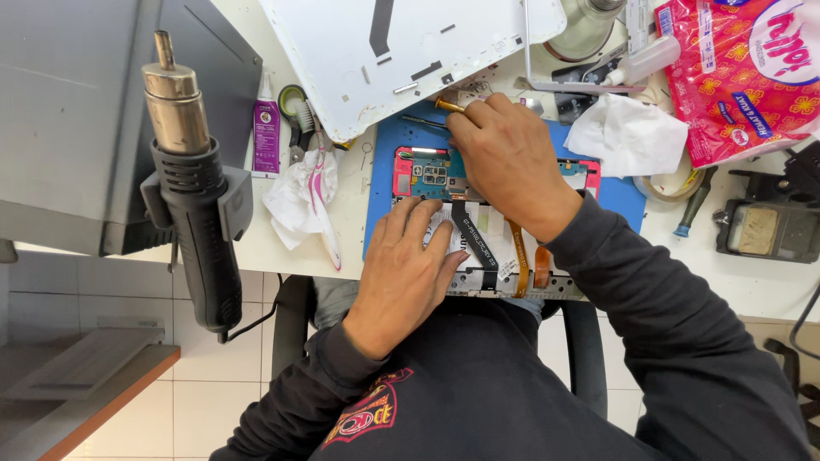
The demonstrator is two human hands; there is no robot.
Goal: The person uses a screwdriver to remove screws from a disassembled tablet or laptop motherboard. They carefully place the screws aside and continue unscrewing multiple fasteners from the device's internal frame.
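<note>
Opened tablet [491, 226] lay at frame centre on blue mat [628, 198], long axis left-right, circuit board along its upper edge, ribbon cables running down toward the person. Left hand [408, 260] rested flat on tablet's lower left, fingers [416, 220] spread and extended, gripping nothing. Right hand [509, 154] sat over the upper edge, fingers curled closed round a tool [449, 105], brass-coloured tip pointing upper left. Heat gun [192, 183] hung at left of worktop [342, 218].
</note>
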